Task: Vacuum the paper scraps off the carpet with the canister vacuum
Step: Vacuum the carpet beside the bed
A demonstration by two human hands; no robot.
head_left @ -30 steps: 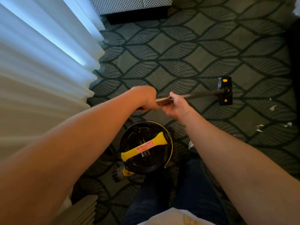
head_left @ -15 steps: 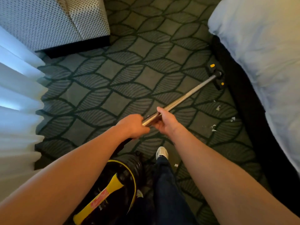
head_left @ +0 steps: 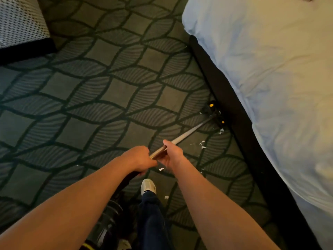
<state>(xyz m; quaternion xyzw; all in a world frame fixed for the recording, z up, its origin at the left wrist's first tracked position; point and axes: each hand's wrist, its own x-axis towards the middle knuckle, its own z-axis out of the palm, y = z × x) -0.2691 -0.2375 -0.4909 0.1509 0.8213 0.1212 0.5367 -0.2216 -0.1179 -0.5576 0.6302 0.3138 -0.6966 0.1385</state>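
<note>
Head view: both sets of fingers (head_left: 144, 173) are clenched on the vacuum wand (head_left: 187, 134). Left hand (head_left: 138, 159) wraps the near end where the dark hose (head_left: 124, 183) joins. Right hand (head_left: 171, 154) grips just ahead of it, thumb on top, and the two hands almost touch.

The wand runs up and right from the hands to the black floor nozzle (head_left: 215, 114) (yellow dots on it), which sits on the carpet (head_left: 111, 91) against the dark bed base (head_left: 239, 123).

Paper scraps (head_left: 202, 144) sit right of the wand, between right hand and nozzle. One more piece lies just beside the nozzle, one just below the hands, one by the right forearm, and one next to the white shoe (head_left: 148, 185).

The hose drops toward the bottom edge by the dark trouser leg (head_left: 153, 217). The canister (head_left: 88, 247) is mostly cut off, with only a yellow rim showing.

The bed (head_left: 270, 87) with pale sheets fills the right side. A dotted upholstered piece (head_left: 19, 20) is top left, well apart from the scraps.
</note>
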